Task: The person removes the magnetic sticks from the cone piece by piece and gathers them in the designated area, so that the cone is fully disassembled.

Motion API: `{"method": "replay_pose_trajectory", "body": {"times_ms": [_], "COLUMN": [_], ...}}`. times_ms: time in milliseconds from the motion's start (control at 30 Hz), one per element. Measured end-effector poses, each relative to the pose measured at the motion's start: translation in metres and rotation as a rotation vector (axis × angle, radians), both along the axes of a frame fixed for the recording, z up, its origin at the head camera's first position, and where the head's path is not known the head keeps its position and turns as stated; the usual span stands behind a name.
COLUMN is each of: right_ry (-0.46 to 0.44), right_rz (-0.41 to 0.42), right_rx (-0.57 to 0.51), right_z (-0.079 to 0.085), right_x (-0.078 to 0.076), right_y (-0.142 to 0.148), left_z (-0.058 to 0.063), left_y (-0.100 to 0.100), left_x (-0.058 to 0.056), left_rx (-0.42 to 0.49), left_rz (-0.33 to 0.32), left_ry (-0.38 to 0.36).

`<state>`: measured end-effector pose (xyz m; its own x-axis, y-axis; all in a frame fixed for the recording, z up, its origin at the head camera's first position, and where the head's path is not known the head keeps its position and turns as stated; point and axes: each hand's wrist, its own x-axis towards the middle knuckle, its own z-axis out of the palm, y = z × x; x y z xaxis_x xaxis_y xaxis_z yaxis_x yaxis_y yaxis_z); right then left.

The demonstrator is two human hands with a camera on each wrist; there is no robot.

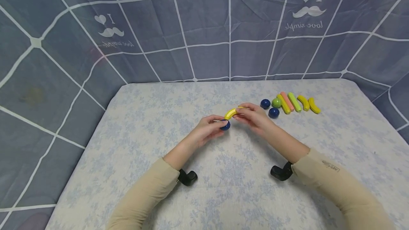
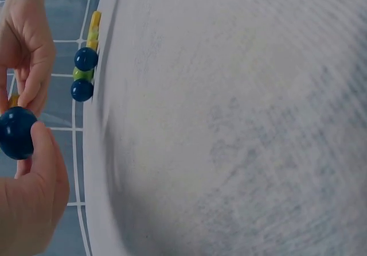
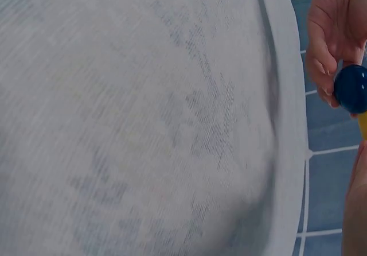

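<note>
Over the middle of the table, my left hand (image 1: 204, 130) pinches a glossy blue ball (image 1: 226, 125) between thumb and fingers. From the right, my right hand (image 1: 255, 118) grips a curved yellow rod (image 1: 230, 113) by its far end. The rod's free end meets the top of the ball. In the left wrist view the blue ball (image 2: 17, 132) hides most of the rod, with the left thumb against its side. The right wrist view shows the yellow rod (image 3: 363, 125) directly below the ball (image 3: 351, 89), cut by the frame edge.
At the back right lie two blue balls (image 1: 265, 103), a green ball (image 1: 276, 102), straight yellow (image 1: 283, 104), pink (image 1: 287, 101) and light green (image 1: 294, 102) rods, and two curved yellow rods (image 1: 303, 103). A floral cloth covers the table (image 1: 166, 105); a grey-blue curtain (image 1: 207, 27) hangs behind.
</note>
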<state>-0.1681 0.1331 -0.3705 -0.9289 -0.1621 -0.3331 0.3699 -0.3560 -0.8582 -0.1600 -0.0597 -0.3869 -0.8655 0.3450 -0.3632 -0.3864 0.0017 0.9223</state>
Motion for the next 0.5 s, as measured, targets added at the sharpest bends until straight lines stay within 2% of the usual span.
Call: {"method": "replay_pose_trajectory", "body": {"times_ms": [67, 133, 267, 367, 500], "right_ry": [0.015, 0.057, 0.188, 0.272, 0.345], "right_rz": [0.029, 0.093, 0.247, 0.312, 0.350], "right_rx": [0.020, 0.095, 0.356, 0.544, 0.669], "right_z": [0.000, -0.001, -0.002, -0.001, 0.003], "right_x": [0.003, 0.006, 0.010, 0.013, 0.015], "right_y": [0.006, 0.013, 0.027, 0.032, 0.035], "left_z": [0.000, 0.001, 0.005, 0.006, 0.006], "left_y": [0.000, -0.001, -0.005, -0.006, -0.005], "left_x": [0.001, 0.002, 0.004, 0.005, 0.006], "left_rx": [-0.012, -0.032, -0.090, -0.140, -0.150], "left_rz": [0.001, -0.009, -0.074, -0.110, -0.124], "left_ry": [0.042, 0.091, 0.183, 0.220, 0.230]}}
